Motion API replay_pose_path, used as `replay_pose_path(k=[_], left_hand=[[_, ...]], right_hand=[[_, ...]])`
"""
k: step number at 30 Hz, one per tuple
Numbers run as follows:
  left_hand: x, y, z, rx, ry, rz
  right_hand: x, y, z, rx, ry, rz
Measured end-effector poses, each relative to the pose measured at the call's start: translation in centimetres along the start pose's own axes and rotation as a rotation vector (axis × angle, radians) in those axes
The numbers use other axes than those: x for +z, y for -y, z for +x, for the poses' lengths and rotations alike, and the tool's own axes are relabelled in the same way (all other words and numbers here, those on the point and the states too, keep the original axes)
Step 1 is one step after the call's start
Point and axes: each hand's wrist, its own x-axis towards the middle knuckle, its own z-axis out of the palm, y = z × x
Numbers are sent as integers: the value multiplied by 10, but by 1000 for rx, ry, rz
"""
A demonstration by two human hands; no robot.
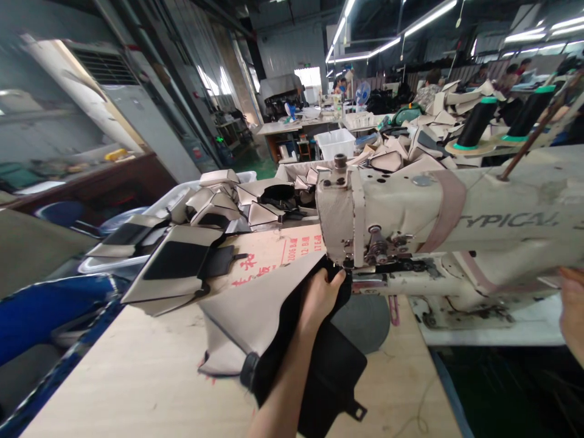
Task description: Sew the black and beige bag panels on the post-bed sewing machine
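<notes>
My left hand (322, 293) is closed on a sewn beige-and-black fabric piece (260, 310), thumb on top. It holds the black edge right by the needle area of a sewing machine (387, 207). The piece spreads over the table, beige outside toward the left; a black flap (333, 371) with a small tab hangs toward me. At the right edge of the view is my right hand (573, 310), blurred and partly cut off, near the machine body. Whether it holds or touches anything is not visible.
Similar sewn pieces (177, 261) are heaped left and behind, some in a white bin (104, 263). Black thread cones (477, 123) stand behind the machine. A blue-lined container (55, 322) borders the wooden table (137, 377). Other people sit far back.
</notes>
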Motion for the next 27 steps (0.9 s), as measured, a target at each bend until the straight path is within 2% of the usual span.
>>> replay_pose_path(k=[3,6,9,11,13,15,17,18,20,21,23,25,27], left_hand=[[0,-2,-2,-15,-3,18],[-1,-3,-6,-10,-6,56],[-3,-3,-10,6,-2,67],[-4,-3,-11,12,13,55],[-5,-3,-11,15,23,44],[-5,-3,-11,14,19,42],[-4,-4,-10,6,14,40],[-4,-4,-10,4,12,38],[-3,-3,-10,10,4,42],[-2,-3,-10,15,-3,52],[-2,-2,-10,29,-11,80],[-1,0,-9,43,-20,116],[1,0,-10,59,-39,155]], right_hand=[[19,-5,-32,-46,-10,-101],[34,-3,-53,-101,-63,-87],[25,-5,-45,-79,-53,-97],[10,-4,-27,-38,-4,-118],[-5,8,-9,29,8,-125],[-11,38,0,87,-37,-57],[-2,87,1,91,-63,135],[7,116,-1,93,-13,282],[32,178,-5,78,286,513],[45,206,-5,97,428,574],[68,250,0,206,584,621],[84,275,8,322,637,647],[92,285,14,406,635,674]])
